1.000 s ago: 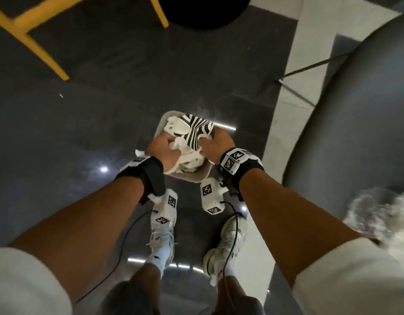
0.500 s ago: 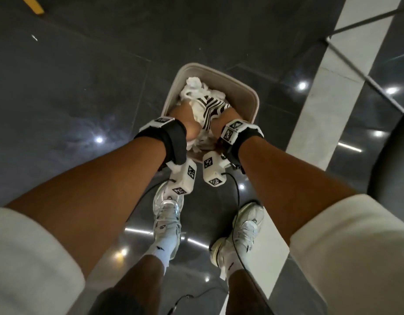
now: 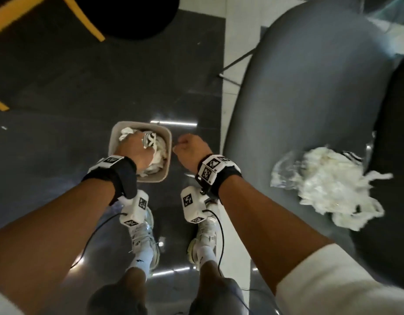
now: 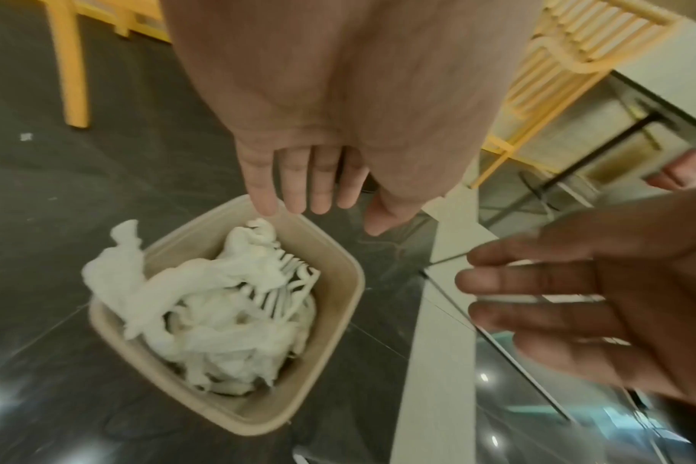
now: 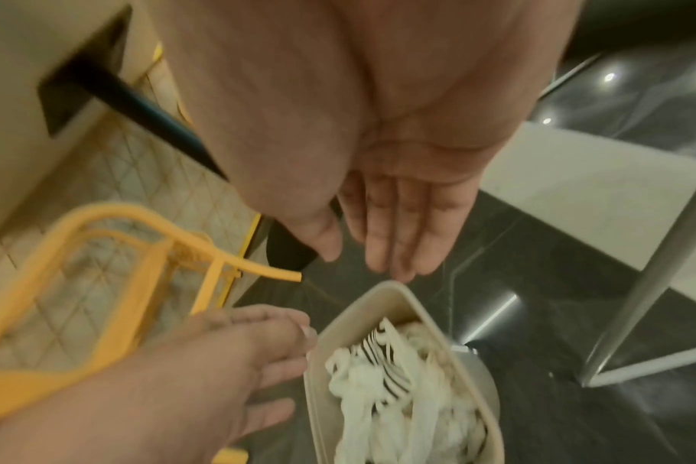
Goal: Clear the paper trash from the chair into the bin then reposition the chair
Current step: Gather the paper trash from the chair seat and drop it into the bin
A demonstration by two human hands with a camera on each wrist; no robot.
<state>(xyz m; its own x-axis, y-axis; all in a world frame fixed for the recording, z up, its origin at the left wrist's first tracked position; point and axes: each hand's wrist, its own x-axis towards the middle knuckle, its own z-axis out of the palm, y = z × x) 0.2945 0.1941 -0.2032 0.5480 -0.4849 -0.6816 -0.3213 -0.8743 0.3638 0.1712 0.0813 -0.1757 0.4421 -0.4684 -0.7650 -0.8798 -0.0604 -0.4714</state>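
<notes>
A beige square bin (image 3: 167,142) stands on the dark floor, stuffed with crumpled white paper and a striped piece (image 4: 219,314). My left hand (image 3: 136,153) hovers over the bin's mouth, fingers straight and empty (image 4: 310,188). Just right of the bin, my right hand (image 3: 189,148) is also open and holds nothing (image 5: 382,245). The grey chair seat (image 3: 298,87) is at the right. A loose heap of white paper trash (image 3: 328,187) lies on its near part.
Yellow chair legs (image 3: 89,23) and a black round seat (image 3: 132,14) stand beyond the bin. A pale floor strip (image 3: 228,64) runs between bin and grey chair. A metal chair leg (image 5: 648,282) stands close right of the bin. My shoes (image 3: 142,235) are just behind it.
Both hands were pressing the paper wad down into the bin; they have let go and lifted. The right hand has moved off to the bin's right.
</notes>
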